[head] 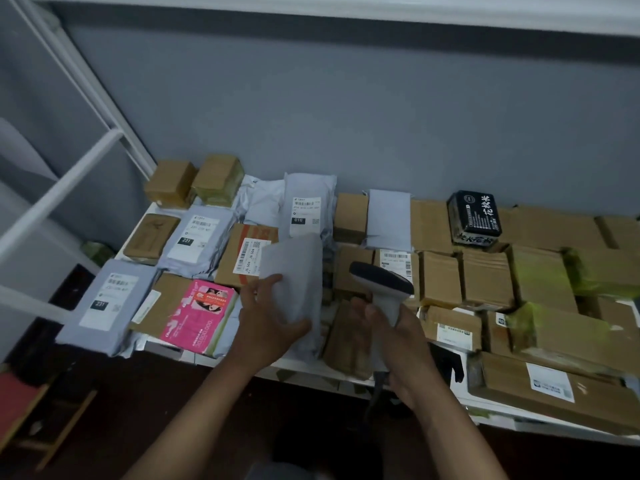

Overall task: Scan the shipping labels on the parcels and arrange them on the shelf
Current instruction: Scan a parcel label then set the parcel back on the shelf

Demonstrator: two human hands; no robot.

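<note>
Grey mailer (pixel 294 282), long axis upright over the shelf (pixel 311 367), sits clamped in the left hand (pixel 266 327); the right hand (pixel 398 344), just beside it, grips the scanner (pixel 384 289), whose head faces away from the mailer's blank side.

— What's behind the shelf?
— A plain grey-blue wall (pixel 346 109), dim and evenly lit, with a white board (pixel 381 15) running across the top.
— And to the left?
— White metal bars (pixel 65 181) of a rack slant across that side.
— Below?
— A dark floor (pixel 145 410), and a wooden stool (pixel 41 407) with a red seat in the bottom left corner.
</note>
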